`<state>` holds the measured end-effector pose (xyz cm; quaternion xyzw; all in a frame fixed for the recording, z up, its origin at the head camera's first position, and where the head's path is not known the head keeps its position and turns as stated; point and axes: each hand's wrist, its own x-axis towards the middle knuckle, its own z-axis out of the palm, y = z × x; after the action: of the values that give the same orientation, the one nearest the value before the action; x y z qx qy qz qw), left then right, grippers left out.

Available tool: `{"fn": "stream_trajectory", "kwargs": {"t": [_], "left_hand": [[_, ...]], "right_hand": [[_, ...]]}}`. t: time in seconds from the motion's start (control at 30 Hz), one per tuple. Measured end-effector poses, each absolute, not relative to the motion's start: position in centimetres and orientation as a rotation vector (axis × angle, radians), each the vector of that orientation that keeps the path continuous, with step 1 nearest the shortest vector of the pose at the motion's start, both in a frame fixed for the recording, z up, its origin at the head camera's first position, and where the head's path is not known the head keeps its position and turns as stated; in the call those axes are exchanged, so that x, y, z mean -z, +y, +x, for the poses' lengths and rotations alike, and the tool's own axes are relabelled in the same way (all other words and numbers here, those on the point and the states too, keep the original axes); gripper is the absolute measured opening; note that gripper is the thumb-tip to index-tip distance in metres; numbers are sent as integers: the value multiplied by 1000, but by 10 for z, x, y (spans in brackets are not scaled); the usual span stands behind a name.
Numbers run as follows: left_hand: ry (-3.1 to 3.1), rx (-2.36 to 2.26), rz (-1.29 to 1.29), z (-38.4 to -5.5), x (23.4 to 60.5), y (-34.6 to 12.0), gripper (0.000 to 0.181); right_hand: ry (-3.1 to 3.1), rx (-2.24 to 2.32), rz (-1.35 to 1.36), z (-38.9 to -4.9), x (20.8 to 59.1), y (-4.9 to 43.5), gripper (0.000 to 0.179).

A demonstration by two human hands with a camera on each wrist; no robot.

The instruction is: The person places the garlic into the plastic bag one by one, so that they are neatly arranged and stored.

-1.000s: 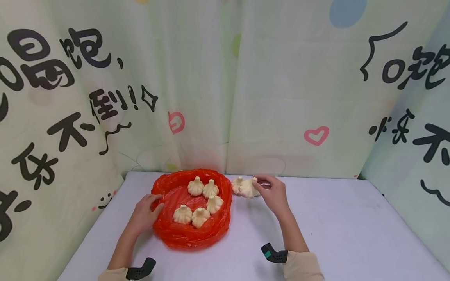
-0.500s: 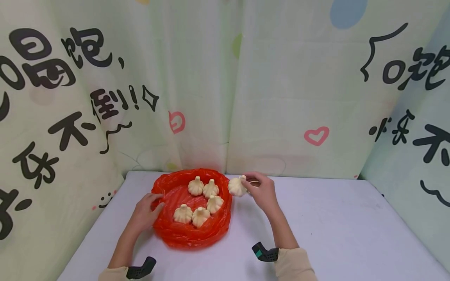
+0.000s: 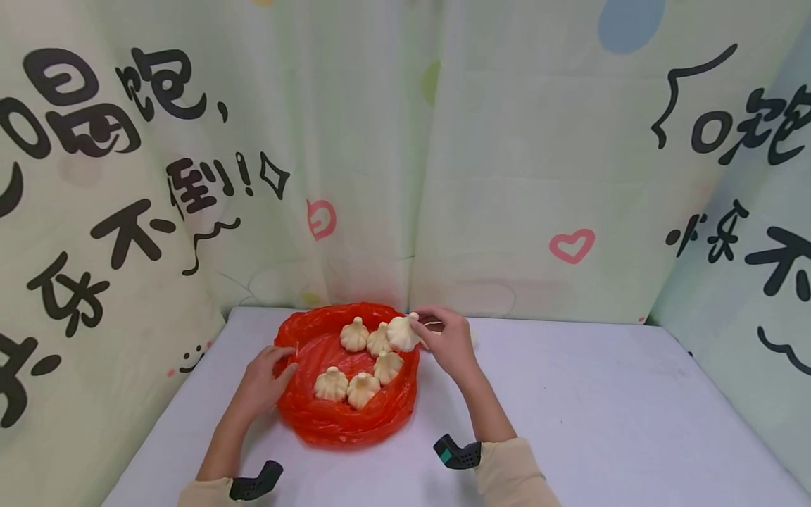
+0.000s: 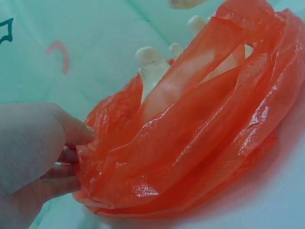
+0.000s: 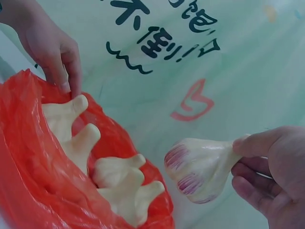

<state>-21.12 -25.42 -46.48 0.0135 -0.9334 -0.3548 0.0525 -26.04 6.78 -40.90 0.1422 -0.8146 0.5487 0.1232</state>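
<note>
A red plastic bag [image 3: 345, 428] with a rolled-down rim stands at the back of the table, holding several garlic bulbs [image 3: 331, 384]. At its left side my left hand [image 3: 260, 384] pinches the rim between thumb and fingers, seen close up in the left wrist view. My right hand [image 3: 448, 343] grips another garlic bulb [image 5: 200, 169] by its stem. This bulb, with purple streaks on its base, hangs over the bag's right rim. Pale bits behind the right hand look like another bulb on the table, mostly hidden.
The white table [image 3: 589, 415] extends to the right of the bag and in front of it. A printed curtain [image 3: 507, 176] hangs behind the table's back edge and along both sides. Each wrist wears a black camera mount [image 3: 457, 452].
My right hand has carried its garlic bulb leftward, from beside the bag to above its right rim. The left hand has stayed at the bag's left side.
</note>
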Motion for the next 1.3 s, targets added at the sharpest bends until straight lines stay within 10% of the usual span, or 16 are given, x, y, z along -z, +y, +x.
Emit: {"fn": "stream_trajectory", "kwargs": {"t": [1.3], "left_hand": [[-2828, 1065, 46, -213, 463, -254, 41]], "right_hand": [[-2505, -1535, 739, -253, 413, -38, 21]]}}
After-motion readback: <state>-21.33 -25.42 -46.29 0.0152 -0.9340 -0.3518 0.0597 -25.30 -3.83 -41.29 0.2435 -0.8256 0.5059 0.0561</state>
